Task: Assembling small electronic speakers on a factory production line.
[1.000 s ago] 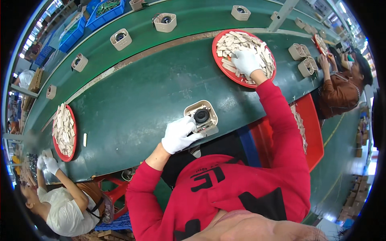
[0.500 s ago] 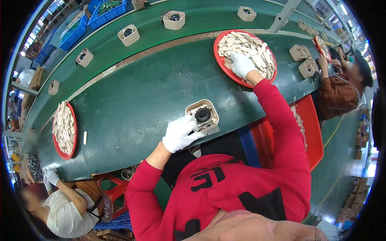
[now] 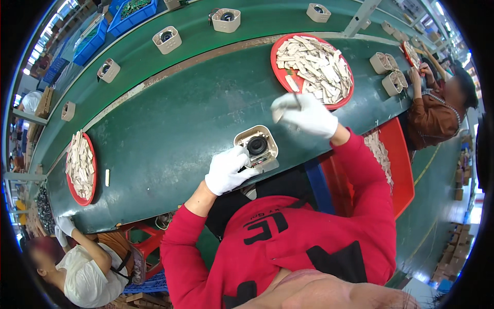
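Note:
My left hand (image 3: 227,171), in a white glove, grips the left and near side of a beige square housing (image 3: 272,138) on the green work surface. Inside the housing sits a round black speaker (image 3: 257,146); my fingers cover its lower left corner. My gloved right hand (image 3: 310,116) is in the air, right of the housing and just in front of a red round tray (image 3: 284,78) heaped with pale flat strips (image 3: 321,69). Its fingers pinch a small beige strip (image 3: 278,114), blurred by motion. A thin dark shape shows by those fingers, too unclear to name.
Another red tray (image 3: 94,177) of strips stands at the left, beside a single loose strip (image 3: 107,177). Several similar housings (image 3: 167,40) line the far green belt. Co-workers sit at both sides. A red bin (image 3: 404,170) stands to my right, below the table edge.
My right hand has left the tray's strips and come nearer, toward the housing, with a beige strip in its fingers. My left hand and the housing have shifted slightly left.

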